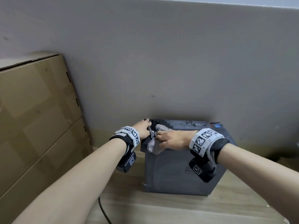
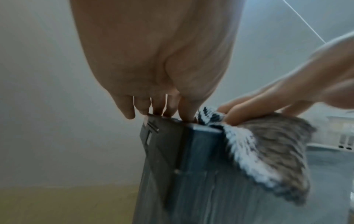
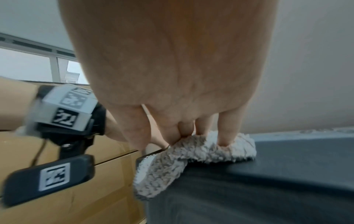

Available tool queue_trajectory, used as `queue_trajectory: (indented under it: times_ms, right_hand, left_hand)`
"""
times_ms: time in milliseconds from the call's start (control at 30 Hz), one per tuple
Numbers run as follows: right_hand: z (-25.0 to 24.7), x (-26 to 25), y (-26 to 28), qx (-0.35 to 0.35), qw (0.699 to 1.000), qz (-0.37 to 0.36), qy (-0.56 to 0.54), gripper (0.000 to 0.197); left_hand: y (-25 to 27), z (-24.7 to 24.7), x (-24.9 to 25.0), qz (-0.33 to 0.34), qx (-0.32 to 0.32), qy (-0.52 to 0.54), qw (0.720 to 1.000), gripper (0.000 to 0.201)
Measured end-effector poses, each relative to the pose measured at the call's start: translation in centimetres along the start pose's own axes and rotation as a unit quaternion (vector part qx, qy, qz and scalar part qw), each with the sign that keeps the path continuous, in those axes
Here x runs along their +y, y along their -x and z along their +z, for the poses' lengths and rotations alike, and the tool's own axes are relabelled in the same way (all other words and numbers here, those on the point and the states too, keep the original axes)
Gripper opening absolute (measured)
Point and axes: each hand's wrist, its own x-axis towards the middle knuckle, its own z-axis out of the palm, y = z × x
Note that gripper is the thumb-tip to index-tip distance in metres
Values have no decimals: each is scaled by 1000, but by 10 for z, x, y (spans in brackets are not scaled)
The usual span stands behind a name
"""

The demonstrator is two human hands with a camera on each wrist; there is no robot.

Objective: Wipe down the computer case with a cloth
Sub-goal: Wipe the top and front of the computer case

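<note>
R hand (image 1: 173, 139) clutches cloth (image 1: 154, 143) on case (image 1: 169, 172) top, L hand (image 1: 143, 128) w/ relaxed fingers steadies corner beside it.

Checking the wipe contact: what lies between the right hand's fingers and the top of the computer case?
The cloth lies under the right hand on the computer case, seen in the right wrist view.

Plain grey wall (image 1: 161, 62); wood-look floor (image 1: 161, 210); large cardboard box (image 1: 37, 118) left; window (image 3: 28, 66) beyond.
</note>
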Motion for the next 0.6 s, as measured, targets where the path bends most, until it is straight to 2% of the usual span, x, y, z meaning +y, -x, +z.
queue_trajectory:
  times_ms: [100,200,333,467,600]
  right_hand:
    - [-18,5,-22,-11,999,48,-10,49]
    - [-22,14,-47,10,996,82,23,54]
    - [-20,20,-55,37,994,94,32,60]
    - [-17,28,-44,40,995,87,12,55]
    - [-16,47,-1,56,991,117,-35,48]
  left_hand:
    - [0,-3,3,8,3,-8,1000,55]
    - [1,-1,3,15,12,-7,1000,55]
    - [-1,0,3,12,-11,-37,999,66]
    - [-9,-3,-3,-8,-80,-50,996,90]
    - [-5,-3,1,-4,-85,-82,993,118]
